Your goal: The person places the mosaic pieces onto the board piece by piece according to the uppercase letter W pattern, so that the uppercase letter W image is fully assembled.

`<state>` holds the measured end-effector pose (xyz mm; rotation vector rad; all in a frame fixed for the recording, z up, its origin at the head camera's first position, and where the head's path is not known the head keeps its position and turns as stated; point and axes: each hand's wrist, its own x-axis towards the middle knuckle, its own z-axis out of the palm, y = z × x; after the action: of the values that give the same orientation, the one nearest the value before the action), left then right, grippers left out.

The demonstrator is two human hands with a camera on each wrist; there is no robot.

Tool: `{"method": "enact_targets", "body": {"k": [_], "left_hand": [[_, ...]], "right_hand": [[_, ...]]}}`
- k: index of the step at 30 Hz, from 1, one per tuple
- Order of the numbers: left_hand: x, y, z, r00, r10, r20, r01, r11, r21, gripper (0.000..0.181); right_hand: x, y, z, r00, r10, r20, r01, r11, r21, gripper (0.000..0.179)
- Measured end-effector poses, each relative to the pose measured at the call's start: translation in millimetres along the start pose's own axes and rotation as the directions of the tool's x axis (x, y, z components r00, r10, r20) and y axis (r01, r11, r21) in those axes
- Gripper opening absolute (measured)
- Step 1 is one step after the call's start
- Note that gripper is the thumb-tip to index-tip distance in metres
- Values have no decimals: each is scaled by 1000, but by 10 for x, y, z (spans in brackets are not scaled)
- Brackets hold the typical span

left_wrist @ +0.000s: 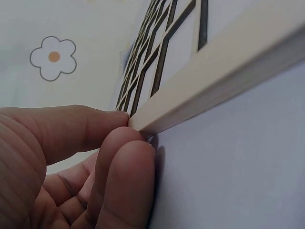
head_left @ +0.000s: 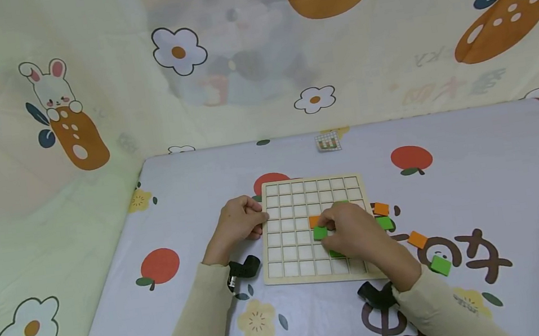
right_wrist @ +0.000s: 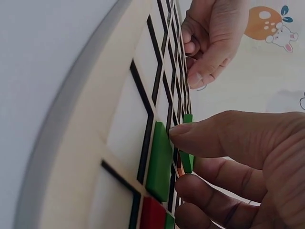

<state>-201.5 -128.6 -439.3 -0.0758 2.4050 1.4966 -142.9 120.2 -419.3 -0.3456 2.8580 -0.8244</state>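
Observation:
A wooden grid board [head_left: 283, 273] with square cells lies on the table. At its left edge, my left hand [head_left: 240, 220] pinches the frame between thumb and fingers, close up in the left wrist view. Over the middle of the board, my right hand [head_left: 356, 230] pinches a green tile [head_left: 320, 233], tilted among the cells. Just beyond it an orange tile [head_left: 314, 221] sits in a cell. In the right wrist view, another green tile [right_wrist: 159, 164] and a red tile [right_wrist: 152, 213] sit in the board; my right hand hides part of this area.
Right of the board lie loose orange tiles [head_left: 417, 239] and green tiles [head_left: 440, 265]. A small card with a printed grid [head_left: 328, 142] is at the table's back edge. A patterned cloth covers the table [head_left: 188, 173], and patterned curtains hang behind and at the left.

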Motion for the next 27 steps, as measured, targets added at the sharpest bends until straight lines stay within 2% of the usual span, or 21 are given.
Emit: {"method": "enact_targets", "body": {"k": [14, 27], "left_hand": [[21, -25, -17, 1000, 6, -3, -6, 1000, -9, 16], [17, -13, -11, 1000, 8, 13, -8, 999, -32, 16]], "right_hand": [[28, -22, 28, 1000, -8, 4, 9, 999, -44, 22], [-8, -33, 9, 1000, -10, 13, 10, 999, -36, 25]]}}
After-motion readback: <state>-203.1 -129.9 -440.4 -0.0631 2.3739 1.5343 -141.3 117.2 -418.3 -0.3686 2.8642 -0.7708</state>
